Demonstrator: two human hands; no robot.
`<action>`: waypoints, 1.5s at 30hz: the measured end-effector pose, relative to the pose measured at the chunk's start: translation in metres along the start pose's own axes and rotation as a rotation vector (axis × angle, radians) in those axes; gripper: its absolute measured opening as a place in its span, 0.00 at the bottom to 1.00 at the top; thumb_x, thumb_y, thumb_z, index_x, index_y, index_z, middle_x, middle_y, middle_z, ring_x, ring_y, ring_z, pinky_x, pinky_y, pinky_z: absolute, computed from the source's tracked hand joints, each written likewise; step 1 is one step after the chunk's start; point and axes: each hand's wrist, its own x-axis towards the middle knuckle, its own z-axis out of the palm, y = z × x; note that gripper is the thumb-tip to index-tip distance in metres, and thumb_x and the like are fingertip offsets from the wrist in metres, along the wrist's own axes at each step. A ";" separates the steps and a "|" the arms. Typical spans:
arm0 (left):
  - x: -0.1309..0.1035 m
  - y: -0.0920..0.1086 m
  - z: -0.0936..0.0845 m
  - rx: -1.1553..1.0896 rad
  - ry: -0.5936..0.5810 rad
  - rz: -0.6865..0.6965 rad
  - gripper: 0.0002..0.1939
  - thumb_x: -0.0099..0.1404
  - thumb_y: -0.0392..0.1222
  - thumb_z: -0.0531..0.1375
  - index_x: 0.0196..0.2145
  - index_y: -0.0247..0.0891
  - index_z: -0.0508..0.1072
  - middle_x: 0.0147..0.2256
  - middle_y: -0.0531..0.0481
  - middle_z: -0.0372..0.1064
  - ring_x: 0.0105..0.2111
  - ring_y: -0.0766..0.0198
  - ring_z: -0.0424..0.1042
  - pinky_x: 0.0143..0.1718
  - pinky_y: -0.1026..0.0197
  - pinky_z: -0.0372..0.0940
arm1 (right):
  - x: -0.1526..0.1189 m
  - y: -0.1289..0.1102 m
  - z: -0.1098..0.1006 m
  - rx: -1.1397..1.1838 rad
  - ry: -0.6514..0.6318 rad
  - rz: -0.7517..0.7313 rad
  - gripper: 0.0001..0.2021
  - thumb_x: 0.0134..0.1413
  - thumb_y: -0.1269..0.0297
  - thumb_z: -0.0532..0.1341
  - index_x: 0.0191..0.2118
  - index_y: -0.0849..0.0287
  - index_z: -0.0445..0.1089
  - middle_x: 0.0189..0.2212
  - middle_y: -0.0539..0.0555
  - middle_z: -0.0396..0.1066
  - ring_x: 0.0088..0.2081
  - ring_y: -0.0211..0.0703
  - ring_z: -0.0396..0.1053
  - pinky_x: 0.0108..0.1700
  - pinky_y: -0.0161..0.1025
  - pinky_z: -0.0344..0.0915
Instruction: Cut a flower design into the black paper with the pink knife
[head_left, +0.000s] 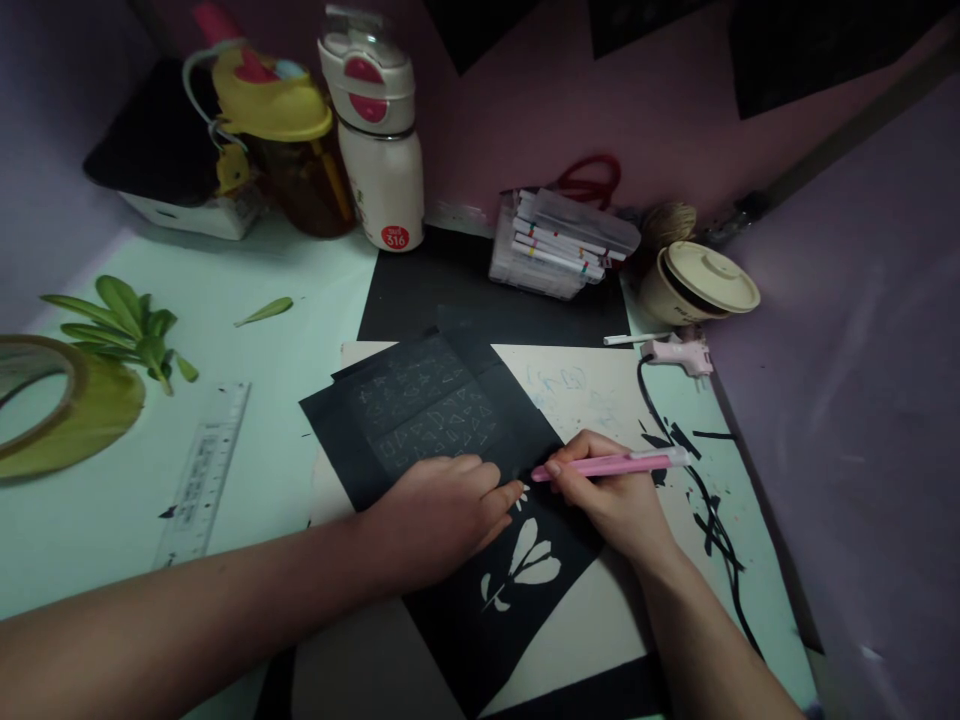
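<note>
A sheet of black paper lies at an angle on a cream board, with flower and leaf shapes cut through it. Faint white outlines of small shapes cover its upper part. My left hand presses the sheet down, fingers bent close together and the index finger reaching beside a small cut-out. My right hand pinches a pink pen-shaped craft knife, held low and slanted over the paper. Its tip is near my left index finger, and the blade is too small to make out.
The cream board bears blue scribbles. Black paper scraps and a cable surround a pink glue gun at right. Behind stand a white bottle, a yellow-lidded cup and a marker box. Tape, a ruler and leaves lie left.
</note>
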 end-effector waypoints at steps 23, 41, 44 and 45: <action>0.000 0.000 0.003 0.011 0.033 -0.003 0.13 0.72 0.46 0.52 0.51 0.44 0.68 0.31 0.54 0.65 0.32 0.61 0.66 0.28 0.58 0.54 | -0.001 0.000 0.000 0.023 0.001 -0.011 0.08 0.52 0.63 0.66 0.26 0.58 0.70 0.21 0.48 0.71 0.22 0.35 0.65 0.24 0.32 0.59; 0.001 0.001 0.001 0.028 0.006 -0.016 0.13 0.72 0.46 0.52 0.51 0.44 0.68 0.32 0.54 0.65 0.33 0.61 0.66 0.28 0.58 0.55 | 0.000 0.001 0.003 0.014 0.024 -0.002 0.10 0.52 0.62 0.66 0.25 0.58 0.69 0.19 0.48 0.69 0.21 0.34 0.63 0.23 0.32 0.57; 0.000 0.001 0.000 0.030 -0.005 -0.019 0.13 0.72 0.46 0.52 0.52 0.44 0.67 0.32 0.53 0.66 0.33 0.61 0.66 0.29 0.59 0.55 | 0.000 0.002 0.002 -0.001 0.032 -0.006 0.10 0.52 0.62 0.66 0.25 0.58 0.69 0.20 0.48 0.69 0.21 0.35 0.63 0.23 0.33 0.57; 0.000 0.001 0.000 0.032 -0.008 -0.020 0.13 0.72 0.46 0.52 0.52 0.44 0.68 0.33 0.53 0.66 0.33 0.61 0.66 0.29 0.59 0.55 | 0.000 0.002 0.002 -0.008 0.033 -0.009 0.10 0.52 0.61 0.66 0.25 0.58 0.69 0.20 0.48 0.69 0.21 0.35 0.63 0.23 0.33 0.57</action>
